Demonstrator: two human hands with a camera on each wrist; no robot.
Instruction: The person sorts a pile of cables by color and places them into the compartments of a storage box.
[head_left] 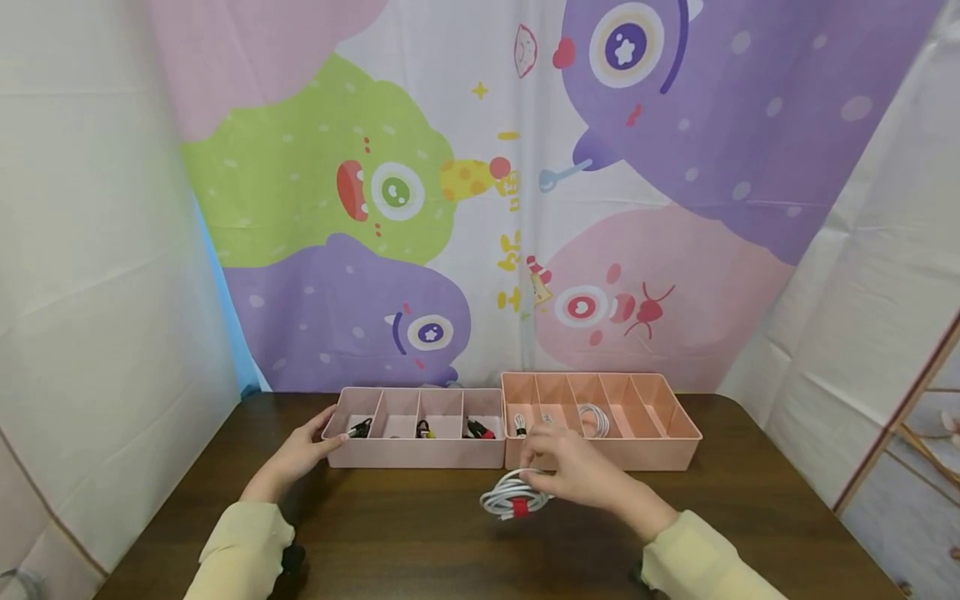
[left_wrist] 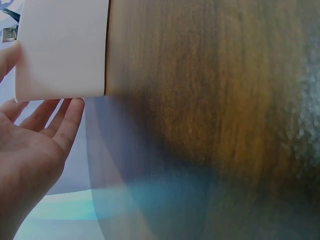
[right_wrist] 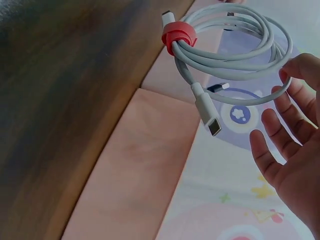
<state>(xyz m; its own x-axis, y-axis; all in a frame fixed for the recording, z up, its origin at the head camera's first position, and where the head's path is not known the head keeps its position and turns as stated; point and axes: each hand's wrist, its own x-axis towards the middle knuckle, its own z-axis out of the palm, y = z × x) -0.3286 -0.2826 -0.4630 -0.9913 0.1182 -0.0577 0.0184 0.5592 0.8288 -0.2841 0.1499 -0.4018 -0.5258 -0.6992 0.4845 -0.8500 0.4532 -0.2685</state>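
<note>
My right hand [head_left: 573,467] pinches one loop of a coiled white charging cable [right_wrist: 235,62] between thumb and forefinger, while its other fingers spread apart. A red strap [right_wrist: 179,36] binds the coil, and a USB-C plug [right_wrist: 214,126] hangs from it. The cable hangs in front of the two boxes, above the table. At the left end of the pale mauve divided box [head_left: 416,454], my left hand [head_left: 296,454] holds the corner, thumb at the front rim and fingers against the end wall [left_wrist: 55,90].
Beside the mauve box stands a peach divided box [head_left: 645,457], with white cables [head_left: 595,421] in some compartments. Dark cables [head_left: 478,429] lie in the mauve box. Both stand on a dark wooden table [head_left: 420,542], before a cartoon-print curtain [head_left: 480,333].
</note>
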